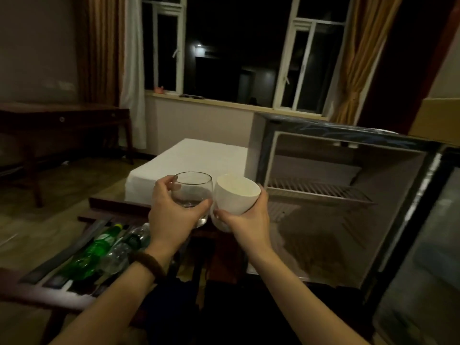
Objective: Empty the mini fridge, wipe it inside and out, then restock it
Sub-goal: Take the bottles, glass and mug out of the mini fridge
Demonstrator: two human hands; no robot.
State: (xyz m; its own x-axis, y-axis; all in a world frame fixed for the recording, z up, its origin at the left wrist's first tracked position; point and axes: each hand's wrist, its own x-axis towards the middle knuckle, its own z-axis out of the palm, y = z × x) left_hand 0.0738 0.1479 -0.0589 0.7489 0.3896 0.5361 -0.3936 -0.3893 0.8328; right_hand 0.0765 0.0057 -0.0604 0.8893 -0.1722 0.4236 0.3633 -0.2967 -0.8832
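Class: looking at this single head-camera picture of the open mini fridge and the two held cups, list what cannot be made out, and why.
Head view only:
- Black mini fridge: door cut off by the right edge.
- Green plastic bottle: label blurred, partly behind the left hand's wrist.
- Clear stemless glass: contents unclear.
- White ceramic cup in the right hand: inside too dim.

A dark wooden desk (pixel 62 120) stands by the far wall; tan curtains (pixel 358 58) flank the white-framed night-dark window (pixel 239 46).
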